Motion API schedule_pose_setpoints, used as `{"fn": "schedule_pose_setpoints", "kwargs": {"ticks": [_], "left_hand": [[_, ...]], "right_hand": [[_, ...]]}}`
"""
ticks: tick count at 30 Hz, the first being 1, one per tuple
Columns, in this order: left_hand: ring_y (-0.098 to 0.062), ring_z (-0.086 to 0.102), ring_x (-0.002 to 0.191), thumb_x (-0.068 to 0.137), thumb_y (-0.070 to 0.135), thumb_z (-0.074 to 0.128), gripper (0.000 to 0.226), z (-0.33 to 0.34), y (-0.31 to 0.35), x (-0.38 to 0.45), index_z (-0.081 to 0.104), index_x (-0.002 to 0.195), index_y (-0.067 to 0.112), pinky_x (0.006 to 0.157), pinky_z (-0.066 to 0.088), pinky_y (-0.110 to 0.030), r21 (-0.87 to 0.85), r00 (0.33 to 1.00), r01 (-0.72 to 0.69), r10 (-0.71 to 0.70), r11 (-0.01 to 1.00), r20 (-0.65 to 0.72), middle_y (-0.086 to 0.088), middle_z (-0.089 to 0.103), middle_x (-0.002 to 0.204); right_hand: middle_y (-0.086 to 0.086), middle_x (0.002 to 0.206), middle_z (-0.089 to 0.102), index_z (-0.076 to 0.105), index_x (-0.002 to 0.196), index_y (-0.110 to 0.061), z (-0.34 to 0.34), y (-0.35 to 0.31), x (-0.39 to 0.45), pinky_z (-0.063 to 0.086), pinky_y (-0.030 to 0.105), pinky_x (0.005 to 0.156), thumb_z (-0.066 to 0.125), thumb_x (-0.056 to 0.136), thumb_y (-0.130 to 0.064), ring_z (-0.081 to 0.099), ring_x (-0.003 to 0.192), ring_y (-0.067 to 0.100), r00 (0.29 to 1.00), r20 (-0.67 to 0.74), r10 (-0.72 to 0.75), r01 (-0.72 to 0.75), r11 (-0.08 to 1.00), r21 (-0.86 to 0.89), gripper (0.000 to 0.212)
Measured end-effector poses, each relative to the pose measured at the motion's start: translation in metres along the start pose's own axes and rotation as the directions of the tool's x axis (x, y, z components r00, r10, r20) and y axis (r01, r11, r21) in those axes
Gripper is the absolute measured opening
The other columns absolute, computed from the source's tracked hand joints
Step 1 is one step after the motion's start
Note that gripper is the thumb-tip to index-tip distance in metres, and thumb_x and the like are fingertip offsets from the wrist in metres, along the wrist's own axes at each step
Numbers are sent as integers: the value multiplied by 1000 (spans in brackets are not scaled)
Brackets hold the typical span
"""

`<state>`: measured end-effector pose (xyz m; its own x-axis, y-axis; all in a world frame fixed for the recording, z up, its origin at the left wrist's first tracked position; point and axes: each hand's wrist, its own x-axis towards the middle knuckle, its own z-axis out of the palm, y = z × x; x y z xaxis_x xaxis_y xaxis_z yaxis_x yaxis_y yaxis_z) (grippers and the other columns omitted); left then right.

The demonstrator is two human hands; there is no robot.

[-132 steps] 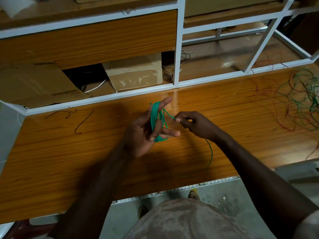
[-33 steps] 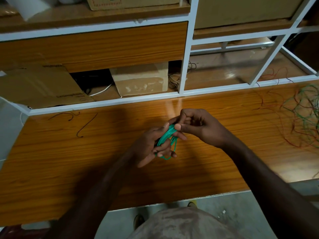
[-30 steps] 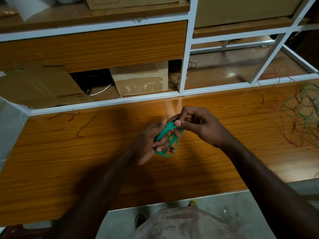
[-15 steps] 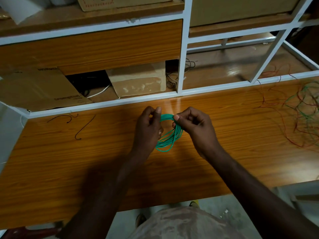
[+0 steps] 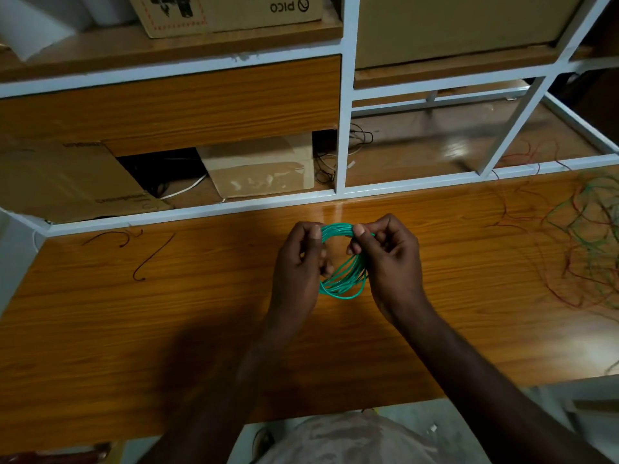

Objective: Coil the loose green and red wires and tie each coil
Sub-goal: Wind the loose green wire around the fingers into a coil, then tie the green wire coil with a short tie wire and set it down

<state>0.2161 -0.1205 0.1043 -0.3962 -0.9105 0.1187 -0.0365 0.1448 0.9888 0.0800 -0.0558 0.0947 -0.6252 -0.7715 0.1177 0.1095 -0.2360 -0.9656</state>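
Green wire coil (image 5: pixel 341 262) hangs at the centre of the frame, just above the wooden desk (image 5: pixel 167 313), held by its upper arc between both hands. Left hand (image 5: pixel 298 259) pinches the bundle with thumb and curled fingers; right hand (image 5: pixel 385 252) pinches it just beside, fingers curled round the strands. Coiling looks finished, so the step in hand is likely the tying. Next comes wrapping the free end round the bundle, though that end is hard to make out. Farther off, at the right edge, the loose red and green wires (image 5: pixel 589 242) lie tangled, not yet coiled.
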Motion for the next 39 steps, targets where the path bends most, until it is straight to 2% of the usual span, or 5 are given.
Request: {"fn": "schedule_pose_setpoints", "kwargs": {"ticks": [11,18,22,33,39], "left_hand": [[-12,53,56,109,36,62,24,36,-2,-4,76,96,21,52,39,-26,-83,945,71,-94,994,-313,2,67,73],[-11,50,64,111,26,57,27,47,-2,0,77,94,30,58,40,-32,-182,942,126,-175,975,-288,1,62,74],[-10,53,60,112,42,48,39,32,-9,-3,65,83,22,58,44,-33,-21,939,142,-141,990,-313,2,60,70],[-7,58,60,108,49,42,32,-117,-43,2,60,88,32,58,44,-32,290,875,111,45,950,-482,12,65,74],[1,55,63,112,37,43,27,-252,-67,6,53,88,31,56,35,-22,511,899,61,176,857,-402,18,56,69]], "right_hand": [[20,83,69,62,93,-1,-26,-10,11,51,54,85,70,100,-4,65,85,36,991,104,79,-91,989,117,12],[24,85,68,62,93,0,-31,-13,21,53,49,84,71,99,-2,65,85,34,983,149,102,-125,980,154,11],[26,88,68,62,93,0,-14,-10,21,54,49,84,72,97,-3,65,86,35,973,203,111,-144,977,156,11],[31,101,72,59,95,14,120,33,10,54,50,92,78,91,-2,71,96,39,889,417,192,-256,961,103,24],[18,95,75,67,101,-1,230,73,10,58,28,76,64,103,-2,72,86,23,812,497,307,-368,929,28,4]]}}
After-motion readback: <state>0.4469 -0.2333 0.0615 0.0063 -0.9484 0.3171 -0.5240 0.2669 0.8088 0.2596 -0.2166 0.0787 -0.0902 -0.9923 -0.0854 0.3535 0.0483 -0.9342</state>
